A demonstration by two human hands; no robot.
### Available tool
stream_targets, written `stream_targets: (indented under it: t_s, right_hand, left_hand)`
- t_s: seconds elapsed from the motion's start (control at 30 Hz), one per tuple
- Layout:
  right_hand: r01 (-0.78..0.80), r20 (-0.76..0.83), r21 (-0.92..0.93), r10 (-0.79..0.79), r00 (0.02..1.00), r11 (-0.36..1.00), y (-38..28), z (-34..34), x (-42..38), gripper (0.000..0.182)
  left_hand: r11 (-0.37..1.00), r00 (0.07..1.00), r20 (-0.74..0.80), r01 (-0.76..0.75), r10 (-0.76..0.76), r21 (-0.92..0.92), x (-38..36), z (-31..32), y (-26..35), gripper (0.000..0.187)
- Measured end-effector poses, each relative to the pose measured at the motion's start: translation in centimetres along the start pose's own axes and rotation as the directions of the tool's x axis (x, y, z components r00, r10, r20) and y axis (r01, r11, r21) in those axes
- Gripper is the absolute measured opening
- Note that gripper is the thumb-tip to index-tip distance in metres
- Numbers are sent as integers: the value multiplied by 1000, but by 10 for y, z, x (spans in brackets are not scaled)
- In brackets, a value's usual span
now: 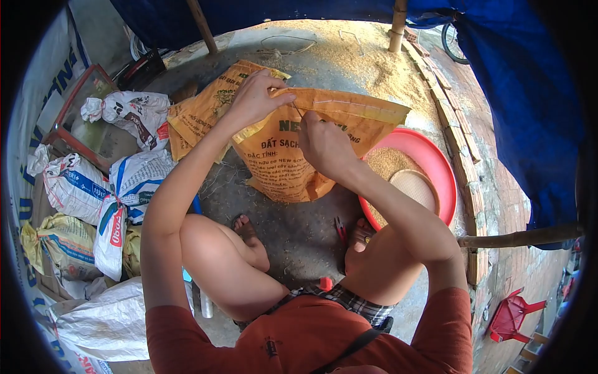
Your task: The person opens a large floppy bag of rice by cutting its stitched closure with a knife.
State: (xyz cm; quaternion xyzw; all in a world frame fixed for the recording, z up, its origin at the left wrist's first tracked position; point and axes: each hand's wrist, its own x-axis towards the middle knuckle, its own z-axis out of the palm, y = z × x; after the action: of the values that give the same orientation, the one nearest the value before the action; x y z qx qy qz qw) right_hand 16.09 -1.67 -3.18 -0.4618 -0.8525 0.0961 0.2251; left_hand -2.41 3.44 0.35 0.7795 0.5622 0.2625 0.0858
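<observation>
An orange printed sack (280, 162) stands upright on the ground in front of my knees, its folded top edge running to the right with a pale line of stitching. My left hand (256, 100) grips that top edge near its left end, thumb on the near side. Just below the edge, my right hand (327, 146) is closed on a thin needle-like tool (296, 108) whose tip reaches the sack near my left thumb. Behind and left of it lies another orange sack (202, 109) with bits of plant matter on it.
A red basin (445, 181) with grain and a round sieve (414, 190) sits at the right. Pliers (340, 229) lie by my right foot. Tied white sacks (78, 184) crowd the left. Grain (398, 78) covers the ground behind, beside bricks (458, 134). A red stool (512, 318) is lower right.
</observation>
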Motion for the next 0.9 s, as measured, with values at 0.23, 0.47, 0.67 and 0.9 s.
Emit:
stream_targets:
  t_s: [0.23,0.47,0.67,0.9]
  right_hand:
    - [-321,354,627,107,929,710,-13,-24,7,29]
    - [-333,374,660,91,923,674,-6,-27,6,27]
    - [-380,423,640,107,900,668,-11,-35,5,22]
    - [-635,635,770,22,772,56,18,-48,15,23]
  left_hand:
    - [997,999,-42,29,-33,-76,5,5,-12,44]
    - [1000,996,-91,0,0,0,10,13,-26,45]
    - [968,999,43,17,-7,-250,10,9,-35,43]
    - [984,996,74,65,-53,-167,8,5,-27,39]
